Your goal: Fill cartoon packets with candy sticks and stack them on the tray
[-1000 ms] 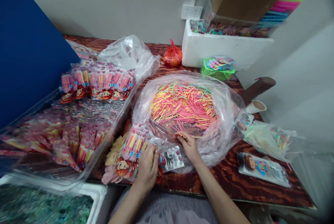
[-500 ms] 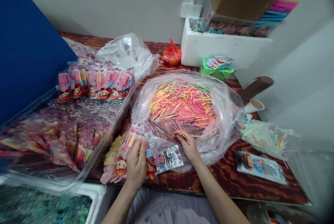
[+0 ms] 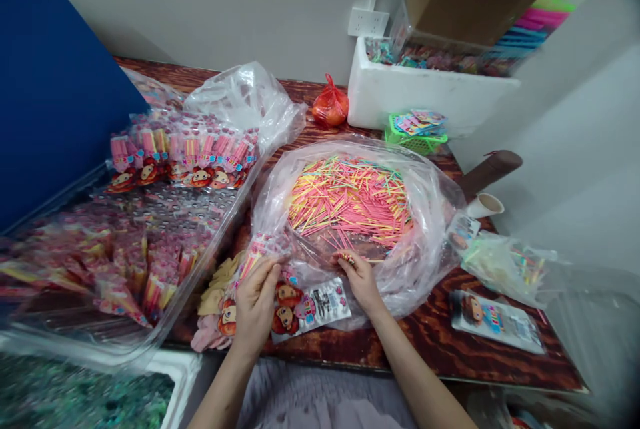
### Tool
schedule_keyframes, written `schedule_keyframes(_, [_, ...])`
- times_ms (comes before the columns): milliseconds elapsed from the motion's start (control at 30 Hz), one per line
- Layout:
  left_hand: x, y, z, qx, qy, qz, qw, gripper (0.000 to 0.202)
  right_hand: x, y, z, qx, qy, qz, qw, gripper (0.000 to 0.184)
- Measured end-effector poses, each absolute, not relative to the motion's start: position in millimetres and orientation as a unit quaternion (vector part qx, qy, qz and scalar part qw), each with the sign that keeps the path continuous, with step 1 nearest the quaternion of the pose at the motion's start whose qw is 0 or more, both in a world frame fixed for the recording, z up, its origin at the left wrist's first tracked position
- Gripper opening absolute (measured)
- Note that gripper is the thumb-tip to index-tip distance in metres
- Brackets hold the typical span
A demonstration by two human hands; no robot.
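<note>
Two hands are at the near table point(image 3: 440, 349) edge, seen from the head camera. Left hand point(image 3: 255, 302) lies palm down on a small stack of packets point(image 3: 290, 306), fingers spread over a filled one; whether it grips, I cannot tell. Three cartoon faces show around that hand. Right hand point(image 3: 361, 279) is pinched shut on a few sticks point(image 3: 347, 258) at the near lip of one big open bag point(image 3: 435, 216), which holds a loose heap of pink, yellow and green ones, far too many to count.

One clear tray point(image 3: 125, 342) fills the left side, crowded with filled packets; it overhangs the near edge and touches the bag. Behind stand one foam box point(image 3: 430, 92), one red bag point(image 3: 330, 106) and one green basket point(image 3: 417, 142). To the right lie one cup point(image 3: 484, 204), one brown tube point(image 3: 493, 166), one small bag point(image 3: 500, 262) and one flat packet point(image 3: 495, 321).

Bare wood shows only in a strip along the near edge, right of the right wrist, and in narrow gaps at the back.
</note>
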State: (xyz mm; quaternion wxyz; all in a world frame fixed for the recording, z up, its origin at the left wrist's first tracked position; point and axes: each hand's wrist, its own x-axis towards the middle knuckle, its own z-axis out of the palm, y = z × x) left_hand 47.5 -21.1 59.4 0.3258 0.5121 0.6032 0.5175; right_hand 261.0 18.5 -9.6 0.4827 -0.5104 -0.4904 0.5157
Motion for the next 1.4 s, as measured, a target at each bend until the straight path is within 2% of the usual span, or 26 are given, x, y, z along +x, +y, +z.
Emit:
schedule_keyframes(200, [47.6,-18.6,50.4,0.440,0.622,0.531,0.371,0.026,267.6,24.9,-3.2,-0.534,-0.529,0.489,0.442,0.022])
schedule_keyframes(333, [49.6,-19.3,46.3,0.411,0.619,0.538,0.397,0.024,286.2,49.0,8.4,-0.567,-0.623,0.379,0.382,0.009])
schedule_keyframes(433, [52.9,-19.9,44.9,0.418,0.612,0.537,0.403,0.023,300.2,70.3,17.7,-0.584,-0.680,0.285,0.340,0.012])
schedule_keyframes(533, [57.5,-20.6,44.8,0.433,0.591,0.533,0.423,0.024,306.3,83.4,26.9,-0.587,-0.698,0.220,0.344,0.015])
schedule_keyframes(600, [60.6,-20.9,45.0,0.436,0.582,0.530,0.436,0.024,303.5,84.6,32.3,-0.582,-0.670,0.252,0.387,0.014])
schedule_keyframes(733, [64.5,-21.0,43.2,0.424,0.567,0.527,0.470,0.023,283.9,68.8,38.8,-0.506,-0.553,0.446,0.490,0.013])
schedule_keyframes(800, [65.4,-21.0,41.4,0.414,0.566,0.529,0.478,0.023,271.4,55.8,40.4,-0.470,-0.526,0.493,0.509,0.014])
schedule_keyframes(1100, [71.0,-19.2,41.6,0.270,0.536,0.599,0.531,0.023,243.2,20.0,47.2,-0.455,-0.546,0.523,0.470,0.015])
schedule_keyframes(1267, [68.1,-20.6,36.5,0.288,0.547,0.596,0.512,0.023,236.1,12.4,42.7,-0.437,-0.541,0.540,0.474,0.015])
schedule_keyframes(1400, [64.0,-22.6,34.3,0.343,0.582,0.577,0.458,0.024,233.1,8.3,41.5,-0.438,-0.555,0.529,0.469,0.017])
